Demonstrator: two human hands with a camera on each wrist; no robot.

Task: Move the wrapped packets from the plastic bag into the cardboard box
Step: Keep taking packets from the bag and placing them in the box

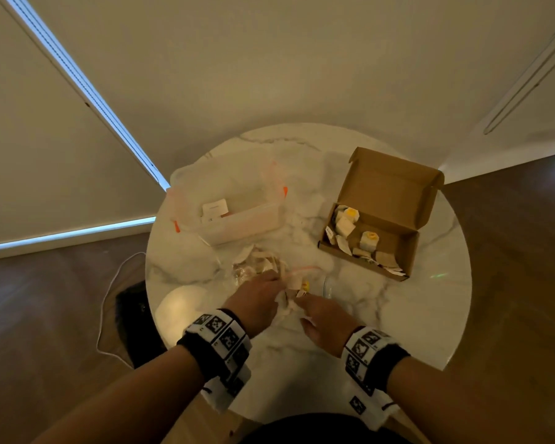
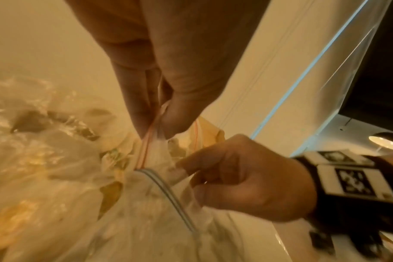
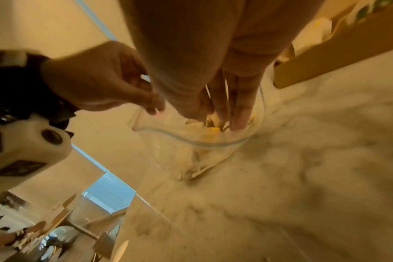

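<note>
A clear zip plastic bag (image 1: 257, 267) of wrapped packets lies on the marble table (image 1: 398, 315) just beyond both hands. My left hand (image 1: 260, 299) pinches the bag's red zip edge (image 2: 146, 147) between thumb and fingers (image 2: 156, 127). My right hand (image 1: 302, 302) reaches into the bag mouth (image 3: 202, 143), and its thumb and fingers close on a yellow-marked packet (image 3: 213, 131). The open cardboard box (image 1: 388, 190) stands to the right, holding several packets (image 1: 369, 240).
A clear plastic container (image 1: 237, 219) with orange latches stands behind the bag, left of the box. The round table's edge runs close to my forearms. A white cable (image 1: 109, 299) and a dark object (image 1: 135, 315) lie on the wooden floor at the left.
</note>
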